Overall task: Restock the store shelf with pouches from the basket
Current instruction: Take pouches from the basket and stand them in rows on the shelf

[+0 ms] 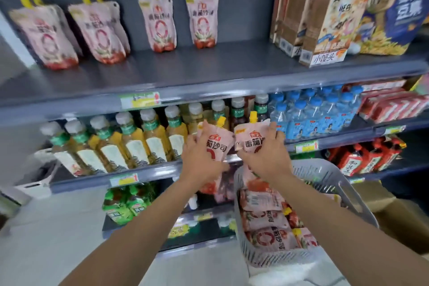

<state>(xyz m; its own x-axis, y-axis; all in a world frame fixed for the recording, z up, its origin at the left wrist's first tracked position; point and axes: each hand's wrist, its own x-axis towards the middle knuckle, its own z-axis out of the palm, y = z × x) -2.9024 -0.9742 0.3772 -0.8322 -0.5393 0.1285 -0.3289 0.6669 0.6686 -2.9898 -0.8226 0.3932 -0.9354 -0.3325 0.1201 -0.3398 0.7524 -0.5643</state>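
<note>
My left hand [199, 158] grips a pink spouted pouch [217, 140] with a yellow cap, held upright in front of the drinks shelf. Right beside it, my right hand [267, 153] holds a second pink pouch [251, 138] the same way. Below my right arm a grey slatted basket [325, 174] holds several more pink pouches [267, 218] lying flat. On the grey top shelf [162, 72] several pink pouches stand against the back wall, the rightmost pouch [202, 18] with bare shelf to its right.
Snack boxes [322, 28] and a blue bag [399, 4] fill the top shelf's right end. The shelf below carries tea bottles [130, 144] and blue-capped water bottles [311, 116]. Red packs [394, 104] sit at the right. A cardboard box [404, 211] stands behind the basket.
</note>
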